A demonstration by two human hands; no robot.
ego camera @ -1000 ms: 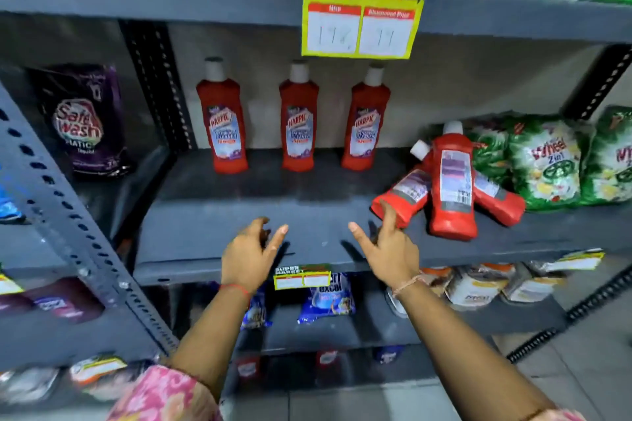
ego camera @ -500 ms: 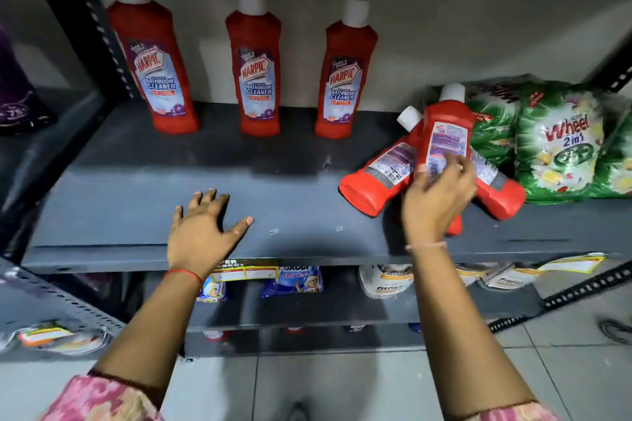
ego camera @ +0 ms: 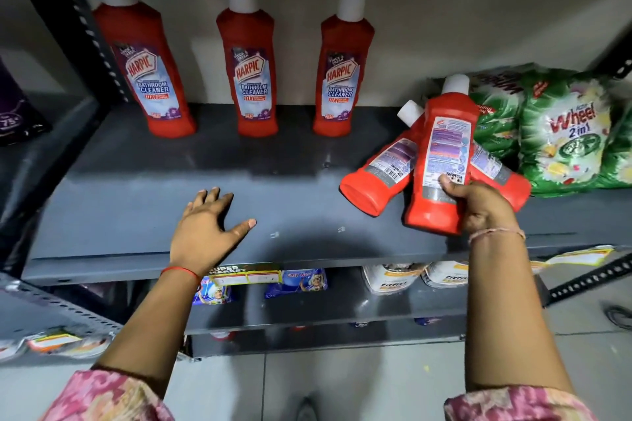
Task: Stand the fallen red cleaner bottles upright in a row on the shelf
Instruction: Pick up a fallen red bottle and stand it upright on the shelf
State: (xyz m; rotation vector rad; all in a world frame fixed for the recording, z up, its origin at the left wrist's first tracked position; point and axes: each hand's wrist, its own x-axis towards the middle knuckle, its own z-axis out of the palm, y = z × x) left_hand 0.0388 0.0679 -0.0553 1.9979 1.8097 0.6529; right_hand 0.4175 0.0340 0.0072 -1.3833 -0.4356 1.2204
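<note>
Three red cleaner bottles stand upright in a row at the back of the grey shelf (ego camera: 143,188): left (ego camera: 145,68), middle (ego camera: 251,73), right (ego camera: 340,77). On the shelf's right lies a heap of three more. My right hand (ego camera: 478,203) grips the top bottle (ego camera: 441,161) of the heap near its base, its back label facing me, white cap pointing away. A second fallen bottle (ego camera: 379,174) lies to its left, a third (ego camera: 497,174) is partly hidden behind it. My left hand (ego camera: 205,232) rests flat on the shelf front, fingers spread, holding nothing.
Green detergent packs (ego camera: 564,133) are piled at the shelf's right end behind the heap. A dark upright post (ego camera: 68,20) bounds the shelf on the left. Below, a lower shelf holds pouches (ego camera: 297,278) and white packs (ego camera: 393,278).
The view moved closer to the shelf. My right hand went from open air to gripping the top fallen bottle. My left hand settled flat on the shelf front.
</note>
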